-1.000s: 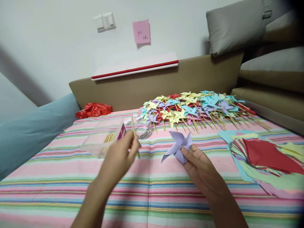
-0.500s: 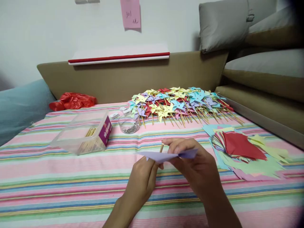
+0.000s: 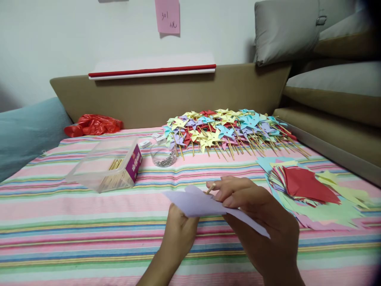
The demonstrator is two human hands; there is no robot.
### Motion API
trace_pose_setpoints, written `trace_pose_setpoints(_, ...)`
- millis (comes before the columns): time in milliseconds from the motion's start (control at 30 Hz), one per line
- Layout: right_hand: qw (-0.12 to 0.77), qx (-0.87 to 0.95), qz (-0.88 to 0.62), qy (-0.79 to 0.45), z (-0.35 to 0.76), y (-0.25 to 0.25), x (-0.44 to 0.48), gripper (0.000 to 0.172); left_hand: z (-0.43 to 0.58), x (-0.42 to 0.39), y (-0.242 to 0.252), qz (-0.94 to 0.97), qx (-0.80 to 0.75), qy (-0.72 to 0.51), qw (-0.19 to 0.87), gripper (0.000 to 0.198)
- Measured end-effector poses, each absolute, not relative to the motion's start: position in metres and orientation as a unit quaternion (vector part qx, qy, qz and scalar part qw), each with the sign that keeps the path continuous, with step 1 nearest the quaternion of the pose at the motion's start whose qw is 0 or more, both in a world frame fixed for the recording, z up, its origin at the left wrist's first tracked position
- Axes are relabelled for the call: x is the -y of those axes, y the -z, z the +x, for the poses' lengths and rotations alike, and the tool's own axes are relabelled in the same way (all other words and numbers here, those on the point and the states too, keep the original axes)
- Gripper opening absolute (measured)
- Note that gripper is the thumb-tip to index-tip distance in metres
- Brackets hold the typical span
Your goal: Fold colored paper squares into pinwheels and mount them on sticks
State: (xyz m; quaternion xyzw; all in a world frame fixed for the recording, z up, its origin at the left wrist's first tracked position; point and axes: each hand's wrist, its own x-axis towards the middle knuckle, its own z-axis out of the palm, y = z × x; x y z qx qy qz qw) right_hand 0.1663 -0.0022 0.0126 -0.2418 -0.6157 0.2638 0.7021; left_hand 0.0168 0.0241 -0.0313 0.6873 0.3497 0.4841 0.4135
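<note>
A light purple paper pinwheel (image 3: 202, 204) is held between my hands above the striped cloth, its surface tilted towards me. My right hand (image 3: 264, 222) pinches its right side, with the fingertips close to the stick end. Below the paper's left part, my left hand (image 3: 180, 234) is closed around a thin wooden stick (image 3: 210, 189); only the stick's tip shows above the paper. The paper hides the left fingertips and most of the stick. Whether paper and stick are fastened together cannot be seen.
Finished pinwheels (image 3: 226, 131) lie heaped at the back. A clear plastic box (image 3: 89, 174) of sticks and a round container (image 3: 163, 155) of small metal pieces stand left of centre. Cut paper sheets (image 3: 309, 186) are stacked at right; a red plastic bag (image 3: 95, 125) lies back left.
The purple paper has tipped so that more of its face shows. My right hand has shifted slightly right and down, and the stick tip now leans right.
</note>
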Motion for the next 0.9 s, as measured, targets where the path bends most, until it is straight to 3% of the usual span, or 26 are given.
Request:
trace_pose_setpoints(133, 0.708, 0.61, -0.246, -0.256, 0.164, -0.011, 0.001, 0.032, 0.018, -0.025, 0.022, 0.616, -0.374, -0.506, 0.473, 0.021)
trace_pose_setpoints(333, 0.722, 0.598, -0.246, -0.245, 0.16, -0.012, 0.0, 0.036, 0.015, -0.026, 0.031, 0.578, -0.393, -0.53, 0.48, 0.017)
trace_pose_setpoints(900, 0.731, 0.58, -0.243, -0.265, 0.157, -0.014, 0.004, 0.036, 0.008, -0.022, 0.036, 0.605, -0.434, -0.549, 0.38, 0.016)
